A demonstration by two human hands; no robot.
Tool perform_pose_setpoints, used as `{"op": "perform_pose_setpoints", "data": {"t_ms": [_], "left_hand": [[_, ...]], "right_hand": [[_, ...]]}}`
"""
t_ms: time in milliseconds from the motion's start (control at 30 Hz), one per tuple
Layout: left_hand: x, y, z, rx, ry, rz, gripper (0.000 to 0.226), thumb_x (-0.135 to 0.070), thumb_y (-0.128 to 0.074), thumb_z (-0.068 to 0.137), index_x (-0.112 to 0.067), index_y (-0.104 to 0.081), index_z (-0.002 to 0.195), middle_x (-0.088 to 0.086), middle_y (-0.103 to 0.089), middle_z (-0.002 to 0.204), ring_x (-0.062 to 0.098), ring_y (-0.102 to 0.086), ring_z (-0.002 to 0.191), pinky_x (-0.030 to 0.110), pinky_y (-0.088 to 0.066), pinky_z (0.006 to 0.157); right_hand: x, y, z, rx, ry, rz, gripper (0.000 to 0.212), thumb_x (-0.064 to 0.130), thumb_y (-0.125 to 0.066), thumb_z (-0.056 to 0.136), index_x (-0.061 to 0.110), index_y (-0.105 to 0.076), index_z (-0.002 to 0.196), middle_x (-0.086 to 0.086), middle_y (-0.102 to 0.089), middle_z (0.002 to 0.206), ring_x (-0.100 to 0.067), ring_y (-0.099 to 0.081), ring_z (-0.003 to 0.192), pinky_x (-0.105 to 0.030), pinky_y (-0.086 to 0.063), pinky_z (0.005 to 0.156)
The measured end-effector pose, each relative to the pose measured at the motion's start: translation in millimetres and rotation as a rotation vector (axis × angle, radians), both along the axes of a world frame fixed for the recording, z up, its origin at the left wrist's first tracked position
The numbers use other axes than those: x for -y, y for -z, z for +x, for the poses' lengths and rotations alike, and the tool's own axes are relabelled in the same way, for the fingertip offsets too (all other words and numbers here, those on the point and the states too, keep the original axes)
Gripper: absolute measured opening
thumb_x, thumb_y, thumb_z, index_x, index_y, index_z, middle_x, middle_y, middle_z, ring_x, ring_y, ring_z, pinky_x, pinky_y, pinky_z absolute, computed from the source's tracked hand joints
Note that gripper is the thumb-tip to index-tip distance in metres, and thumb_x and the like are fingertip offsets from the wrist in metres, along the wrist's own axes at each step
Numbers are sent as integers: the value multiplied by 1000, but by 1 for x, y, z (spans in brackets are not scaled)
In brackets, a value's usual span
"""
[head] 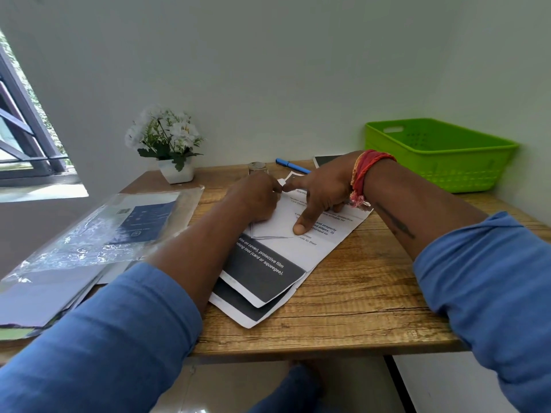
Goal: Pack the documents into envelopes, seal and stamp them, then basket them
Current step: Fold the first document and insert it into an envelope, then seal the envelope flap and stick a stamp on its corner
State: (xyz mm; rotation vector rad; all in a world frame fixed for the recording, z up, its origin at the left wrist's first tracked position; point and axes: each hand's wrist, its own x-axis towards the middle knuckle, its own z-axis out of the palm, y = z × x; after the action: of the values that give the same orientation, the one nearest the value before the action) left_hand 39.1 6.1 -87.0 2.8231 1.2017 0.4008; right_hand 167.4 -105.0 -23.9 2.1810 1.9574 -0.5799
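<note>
In the head view, a small white envelope lies on top of printed documents near the middle of the bench, a little toward the far edge. The left hand rests on the envelope's left part with fingers curled, and at its fingertips it seems to pinch a small white piece, maybe a stamp or the flap; I cannot tell which. The right hand is mostly open, its thumb pressing flat on the envelope's near corner. The green basket stands at the far right corner, well apart. A blue pen lies near the far edge. The envelope looks light, thin and easy to bend, and it may slide on the smooth paper below, so I think it is better taken by one edge while the other hand presses it flat.
</note>
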Motion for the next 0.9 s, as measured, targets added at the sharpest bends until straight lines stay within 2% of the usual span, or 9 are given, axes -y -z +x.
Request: {"op": "perform_pose_setpoints", "data": {"t_ms": [133, 267, 367, 433, 533, 600, 733, 833, 900], "left_hand": [[-1, 1, -2, 27, 4, -28, 33, -24, -53, 102, -31, -65, 132, 1, -59, 143, 23, -54, 129, 39, -45, 106], [5, 1, -9, 150, -21, -25, 27, -27, -56, 100, -29, -70, 123, -2, -64, 136, 21, -56, 126, 38, -45, 105], [11, -3, -19, 306, -28, -17, 22, -26, -58, 100, -30, -72, 117, -7, -68, 127, 16, -61, 118, 32, -47, 97], [19, -7, -29, 401, -31, 14, 21, -25, -57, 100, -28, -73, 113, -9, -71, 117, 11, -64, 105, 25, -46, 83], [35, -12, -48, 537, -63, 39, 20, -22, -57, 99, -27, -74, 109, -9, -73, 106, 7, -62, 89, 17, -42, 69], [47, -17, -63, 601, -84, 48, 21, -21, -56, 97, -28, -74, 105, -9, -74, 100, 11, -65, 88, 27, -52, 75], [70, -17, -102, 634, -106, 119, 22, -24, -54, 94, -27, -74, 102, -7, -75, 95, 14, -68, 84, 37, -58, 78], [83, -12, -139, 607, -151, 150, 23, -21, -55, 94, -25, -75, 102, -5, -76, 97, 17, -68, 86, 39, -57, 80], [88, -14, -169, 623, -200, 178, 22, -20, -57, 92, -24, -76, 101, -5, -76, 98, 15, -68, 87, 34, -55, 78]], "right_hand": [[-1, 4, 3, -16, -4, 1, 111, 66, -78, 66, 44, -16, 155, 5, -46, 126, -17, -55, 110, -35, -50, 97], [-1, 20, 5, -49, 41, 222, 83, 76, -61, 76, 36, -42, 147, 4, -51, 139, -18, -49, 127, -36, -37, 109], [-2, 35, 5, -238, 107, 496, 38, 56, -60, 92, 31, -65, 120, 7, -63, 122, -11, -60, 105, -31, -46, 92], [2, 38, -1, -340, 89, 646, 23, 45, -59, 96, 28, -69, 108, 5, -68, 105, -10, -62, 89, -26, -44, 76], [10, 39, -16, -386, -23, 780, 17, 33, -57, 99, 25, -71, 105, 5, -67, 85, -13, -58, 69, -24, -41, 63], [12, 40, -28, -331, -107, 854, 17, 29, -57, 99, 25, -72, 106, 9, -63, 79, -5, -52, 60, -21, -37, 59], [12, 38, -56, -274, -225, 979, 16, 24, -61, 96, 23, -74, 106, 9, -66, 87, -2, -54, 66, -17, -38, 64], [16, 34, -88, -265, -306, 925, 16, 28, -61, 96, 25, -74, 104, 11, -66, 87, 4, -54, 68, -9, -35, 62], [16, 32, -115, -224, -401, 843, 18, 32, -60, 96, 25, -74, 104, 13, -65, 91, 3, -55, 73, -11, -36, 66]]}}
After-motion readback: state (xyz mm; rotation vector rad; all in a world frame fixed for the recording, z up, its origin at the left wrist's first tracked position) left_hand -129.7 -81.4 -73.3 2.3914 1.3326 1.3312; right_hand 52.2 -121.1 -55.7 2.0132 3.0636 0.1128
